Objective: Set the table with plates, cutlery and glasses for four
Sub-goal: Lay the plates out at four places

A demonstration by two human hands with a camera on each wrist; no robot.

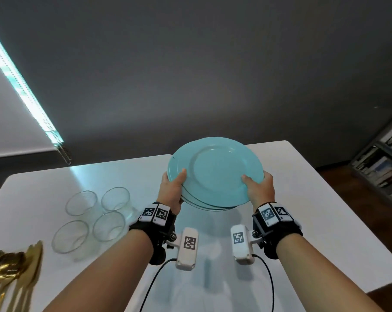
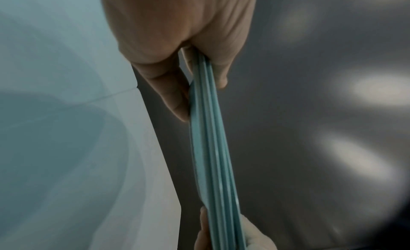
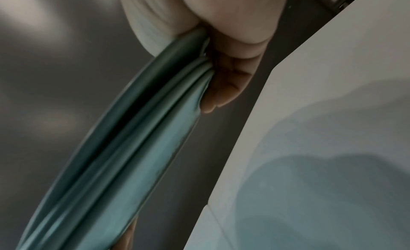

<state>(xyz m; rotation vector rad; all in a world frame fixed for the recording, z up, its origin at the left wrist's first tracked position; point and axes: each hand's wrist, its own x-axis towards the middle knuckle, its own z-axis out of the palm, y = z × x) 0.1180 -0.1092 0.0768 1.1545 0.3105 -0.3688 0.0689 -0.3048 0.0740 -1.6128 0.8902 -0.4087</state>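
Note:
A stack of several light blue plates [image 1: 215, 174] hangs in the air above the white table [image 1: 303, 199], tilted toward me. My left hand [image 1: 171, 188] grips its left rim, thumb on top and fingers underneath. My right hand [image 1: 259, 188] grips the right rim the same way. In the left wrist view the plate stack [image 2: 213, 148] shows edge-on, pinched between thumb and fingers [image 2: 175, 95]. The right wrist view shows the plate stack [image 3: 133, 148] edge-on too, with fingers [image 3: 228, 81] under it. Several clear glasses [image 1: 96, 217] stand at the left. Gold cutlery [image 1: 8, 273] lies at the near left corner.
The table's far edge [image 1: 269, 143] lies just beyond the plates, with a dark grey wall behind. A bookshelf [image 1: 379, 165] stands at the right past the table's side. A window blind [image 1: 15, 109] with a bright strip is at the far left.

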